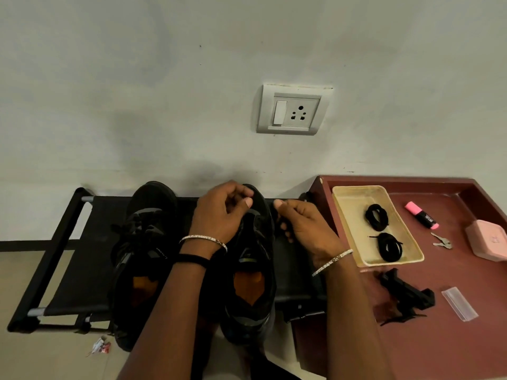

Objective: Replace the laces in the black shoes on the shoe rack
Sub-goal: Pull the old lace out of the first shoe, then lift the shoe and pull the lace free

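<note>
Fingers of the left hand (219, 212) curl in over the toe of the right-hand black shoe (255, 272), with thumb tip and forefinger tip drawn close together. Against the black upper we cannot tell whether a lace lies between them. The right hand (304, 229) sits just beside that toe, on its right. Its fingers are also curled toward the palm with the thumb on top. Something dark shows inside the curl, but we cannot make out what it is. A thin silver bangle (203, 239) and a black band (192, 259) circle the left wrist, and a second silver bangle (332, 261) circles the right.

Both shoes stand side by side on the top shelf of the black fabric-and-tube shoe rack (79, 256). Their long axes run from us toward the grey wall, so the toes point at the wall and the heel openings, with orange insoles, face us. The left-hand black shoe (145, 242) has laces crossed over its tongue.

Right of the rack we see a dark red table (428, 352) with a raised rim. On it, a shallow beige rectangular tray (354, 212) holds a farther coiled black lace (376, 216) and a nearer coiled black lace (389, 246), lying apart. Around the tray lie a pink highlighter (422, 215), small silver keys (441, 241), a pink rounded case (488, 241), a black plastic holder (406, 297) and a clear plastic sleeve (459, 307). A white wall socket (295, 109) sits above the shoes, and a crumpled wrapper (100, 346) lies on the floor by the rack.
</note>
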